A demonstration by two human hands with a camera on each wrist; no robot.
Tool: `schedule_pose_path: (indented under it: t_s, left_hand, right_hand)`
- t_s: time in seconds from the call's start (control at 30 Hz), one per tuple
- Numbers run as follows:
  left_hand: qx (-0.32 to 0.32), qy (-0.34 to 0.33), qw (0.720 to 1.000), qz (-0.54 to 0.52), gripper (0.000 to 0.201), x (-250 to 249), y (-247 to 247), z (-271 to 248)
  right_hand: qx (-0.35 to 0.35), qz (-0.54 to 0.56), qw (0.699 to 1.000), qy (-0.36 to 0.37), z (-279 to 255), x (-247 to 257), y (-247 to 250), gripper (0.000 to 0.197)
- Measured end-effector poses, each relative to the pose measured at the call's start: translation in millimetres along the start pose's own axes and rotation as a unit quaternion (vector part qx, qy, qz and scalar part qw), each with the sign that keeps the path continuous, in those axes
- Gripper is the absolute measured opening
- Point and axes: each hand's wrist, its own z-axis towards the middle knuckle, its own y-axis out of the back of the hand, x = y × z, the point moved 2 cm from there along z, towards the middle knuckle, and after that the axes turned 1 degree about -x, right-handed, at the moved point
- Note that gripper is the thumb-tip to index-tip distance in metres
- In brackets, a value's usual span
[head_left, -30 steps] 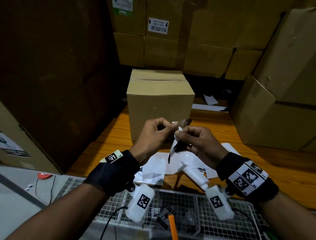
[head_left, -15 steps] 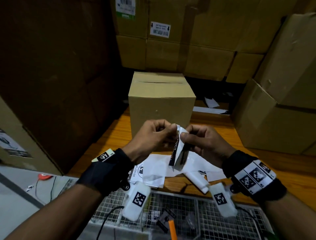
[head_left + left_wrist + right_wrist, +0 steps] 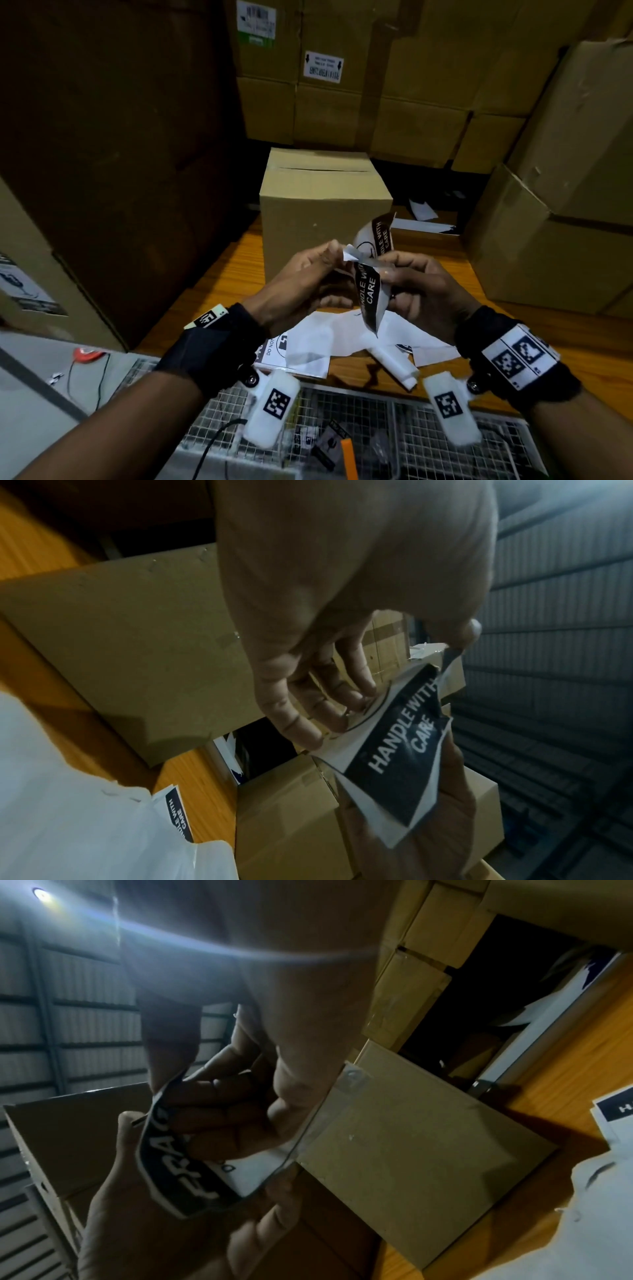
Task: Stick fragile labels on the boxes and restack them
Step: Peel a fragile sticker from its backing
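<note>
Head view: the left hand (image 3: 305, 274) pinches a white corner of backing while the right hand (image 3: 421, 287) grips the fragile label (image 3: 370, 291); both are held in the air, near of the box (image 3: 322, 209) on the wooden table (image 3: 513, 318). Peel slowly, keeping the adhesive face from folding onto itself.

Left wrist view: the fingers (image 3: 329, 702) curl against the label's printed face. Keep the pinch at the edge only.

Right wrist view: the label (image 3: 181, 1164) curves between thumb and fingers. Flatten it before pressing it on the box's near face.

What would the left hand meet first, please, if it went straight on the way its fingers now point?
Most likely the right hand, facing it just beyond the label both hands pinch. The left hand points rightward across the body, though depth is hard to judge.
</note>
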Motion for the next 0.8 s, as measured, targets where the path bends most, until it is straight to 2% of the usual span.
schedule_pose_path:
  t_s: [0.1,0.17,0.23,0.27,0.33,0.4,0.7,0.8]
  left_hand:
    - [0.029,0.012,0.997,-0.076,0.083,1,-2,0]
    - [-0.039,0.016,0.993,-0.115,0.089,0,2,1]
    - [-0.138,-0.043,0.989,-0.031,0.063,-1,4,0]
    - [-0.158,-0.077,0.983,0.045,0.047,-2,1,-1]
    - [-0.144,-0.108,0.969,0.168,0.028,-2,-14,-1]
    - [-0.157,-0.114,0.953,0.231,0.021,0,-25,1]
    - [-0.178,-0.143,0.950,0.215,0.006,2,-18,1]
    - [-0.181,-0.136,0.951,0.211,0.011,4,-17,0]
  right_hand:
    - [-0.005,0.023,1.000,-0.003,1,-1,-1,0.055]
    - [-0.040,0.032,0.999,0.003,1,-1,3,0.054]
    - [-0.097,0.008,0.995,0.018,1,-2,7,0.045]
    - [-0.124,-0.013,0.992,0.024,0,-4,7,0.038]
    - [-0.151,-0.038,0.987,0.028,0,-7,2,0.032]
    - [-0.155,-0.038,0.987,0.029,1,-9,-5,0.031]
    - [-0.145,-0.010,0.989,0.026,-4,-10,-4,0.031]
    - [-0.139,-0.019,0.990,0.031,-6,-9,-6,0.035]
